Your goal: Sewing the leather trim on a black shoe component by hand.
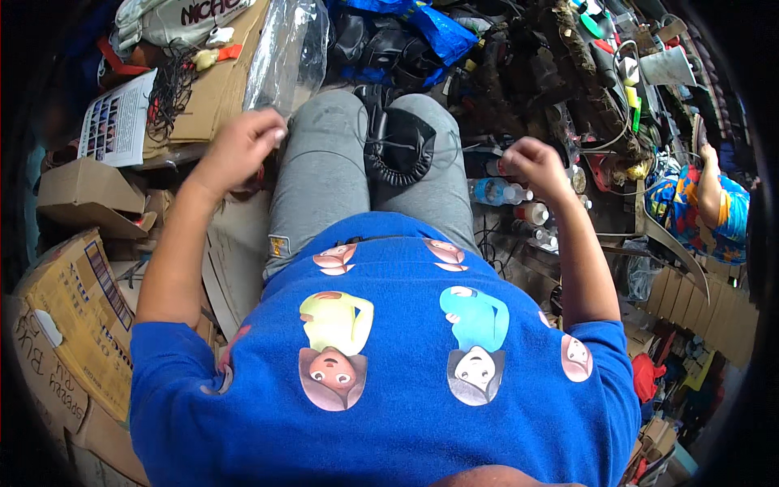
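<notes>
Nearest the camera, the person's blue printed shirt [389,381] fills the lower frame, with grey-trousered knees [324,162] beyond it. A black device wrapped in a coiled cord [398,146] rests in the lap between the thighs, and a thin dark wire [454,146] runs from it up toward the right hand [531,162], which is closed in a loose fist, apparently pinching that wire. The left hand [243,146] is also closed, fingertips pinched together just under a clear plastic bag [284,53]; whether it holds the bag's edge or the wire's other end cannot be told. By the look of it, the hands are drawing a wire taut or untangling it, so the next move would call for steady tension from both sides. Farther off, cardboard boxes [81,300], plastic bottles [499,192] and heaped scrap [568,73] blur together; another person's sleeve [702,203] is cut off at the right rim.
</notes>
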### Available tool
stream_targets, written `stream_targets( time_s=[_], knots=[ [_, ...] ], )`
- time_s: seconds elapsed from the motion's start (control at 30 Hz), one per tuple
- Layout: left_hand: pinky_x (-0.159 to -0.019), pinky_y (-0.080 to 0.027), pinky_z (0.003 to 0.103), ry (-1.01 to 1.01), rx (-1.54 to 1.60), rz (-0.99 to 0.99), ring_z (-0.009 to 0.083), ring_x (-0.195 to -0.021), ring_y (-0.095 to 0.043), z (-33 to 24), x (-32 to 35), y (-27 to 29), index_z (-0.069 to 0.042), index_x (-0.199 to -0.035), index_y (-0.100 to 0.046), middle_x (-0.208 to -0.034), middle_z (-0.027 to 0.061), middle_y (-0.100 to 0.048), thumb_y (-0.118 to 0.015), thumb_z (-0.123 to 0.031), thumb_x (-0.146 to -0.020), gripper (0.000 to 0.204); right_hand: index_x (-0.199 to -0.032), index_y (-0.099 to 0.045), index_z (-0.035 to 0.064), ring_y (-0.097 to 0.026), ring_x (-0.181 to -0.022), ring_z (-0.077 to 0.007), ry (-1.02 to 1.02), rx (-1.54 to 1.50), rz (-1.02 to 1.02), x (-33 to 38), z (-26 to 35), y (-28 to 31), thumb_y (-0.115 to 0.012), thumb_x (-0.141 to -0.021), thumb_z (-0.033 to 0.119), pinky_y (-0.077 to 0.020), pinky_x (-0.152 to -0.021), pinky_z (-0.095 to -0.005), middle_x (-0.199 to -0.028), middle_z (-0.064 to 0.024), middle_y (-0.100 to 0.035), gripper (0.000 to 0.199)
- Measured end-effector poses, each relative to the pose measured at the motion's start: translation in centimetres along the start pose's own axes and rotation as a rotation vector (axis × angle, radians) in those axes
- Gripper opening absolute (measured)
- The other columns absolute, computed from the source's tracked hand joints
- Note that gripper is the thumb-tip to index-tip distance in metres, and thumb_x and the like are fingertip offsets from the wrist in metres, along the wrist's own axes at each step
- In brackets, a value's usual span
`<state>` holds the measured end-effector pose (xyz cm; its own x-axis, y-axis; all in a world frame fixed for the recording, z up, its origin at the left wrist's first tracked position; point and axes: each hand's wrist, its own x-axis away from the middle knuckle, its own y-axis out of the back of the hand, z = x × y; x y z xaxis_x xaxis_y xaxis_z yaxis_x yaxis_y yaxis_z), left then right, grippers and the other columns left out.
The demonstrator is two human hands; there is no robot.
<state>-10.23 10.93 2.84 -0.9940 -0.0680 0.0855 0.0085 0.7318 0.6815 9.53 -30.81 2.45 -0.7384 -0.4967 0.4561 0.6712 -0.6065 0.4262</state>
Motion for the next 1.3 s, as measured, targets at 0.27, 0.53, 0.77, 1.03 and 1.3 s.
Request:
stream_targets(
  time_s=[0.27, 0.53, 0.77, 1.03, 1.3],
  knots=[
    [-0.074, -0.050, 0.029, -0.386, 1.319, 0.463, 0.0208, -0.079, -0.064, -12.1, -3.0, -4.7, -0.003, -0.091, -0.055, -0.089, 0.0129, -0.064, -0.052, -0.024, -0.095, 0.022, -0.093, -0.060, 0.0039, -0.056, -0.078, -0.0138, 0.494, -1.023, 0.588, -1.8, 9.5, -7.3, -0.062, -0.090, 0.025, -0.0456, -0.076, -0.0293, -0.082, -0.0040, -0.059, 0.021],
    [-0.073, -0.046, 0.034, -0.050, -0.331, -0.158, 0.0262, -0.077, -0.057, 0.5, 3.2, 4.2, -0.001, -0.086, -0.065, -0.083, 0.0114, -0.059, -0.064, -0.013, -0.080, 0.013, -0.094, -0.069, 0.0059, -0.063, -0.085, -0.0279, 0.245, 0.614, -0.072, 2.5, -2.1, 1.6, -0.064, -0.077, 0.011, -0.0492, -0.077, -0.0334, -0.091, -0.0122, -0.064, 0.019],
    [-0.077, -0.047, 0.035, 0.269, -0.636, -0.542, 0.0255, -0.087, -0.060, 2.9, 6.8, 8.5, -0.003, -0.102, -0.066, -0.093, 0.0145, -0.061, -0.064, -0.017, -0.084, 0.023, -0.092, -0.069, 0.0073, -0.063, -0.087, -0.0332, -0.137, 1.057, -0.183, 6.0, -12.5, 9.7, -0.067, -0.075, 0.016, -0.0497, -0.077, -0.0408, -0.089, -0.0171, -0.066, 0.020],
    [-0.090, -0.045, 0.035, -0.392, 0.114, 0.175, 0.0263, -0.103, -0.059, -7.1, -6.9, -8.5, -0.006, -0.105, -0.066, -0.108, 0.0104, -0.063, -0.064, -0.016, -0.081, 0.026, -0.091, -0.070, 0.0064, -0.059, -0.084, -0.0138, 0.473, 0.284, -0.028, -1.8, 3.9, -5.6, -0.069, -0.075, 0.004, -0.0476, -0.076, -0.0268, -0.086, -0.0047, -0.061, 0.017],
    [-0.082, -0.048, 0.033, -0.390, 0.063, 0.393, 0.0233, -0.089, -0.064, -7.3, -10.7, -9.9, -0.004, -0.093, -0.067, -0.094, 0.0138, -0.067, -0.068, -0.021, -0.079, 0.022, -0.087, -0.068, 0.0061, -0.053, -0.081, -0.0069, 0.355, 0.124, 0.161, -2.9, 3.5, -6.6, -0.070, -0.079, 0.004, -0.0436, -0.072, -0.0226, -0.085, 0.0016, -0.053, 0.009]
  ],
)
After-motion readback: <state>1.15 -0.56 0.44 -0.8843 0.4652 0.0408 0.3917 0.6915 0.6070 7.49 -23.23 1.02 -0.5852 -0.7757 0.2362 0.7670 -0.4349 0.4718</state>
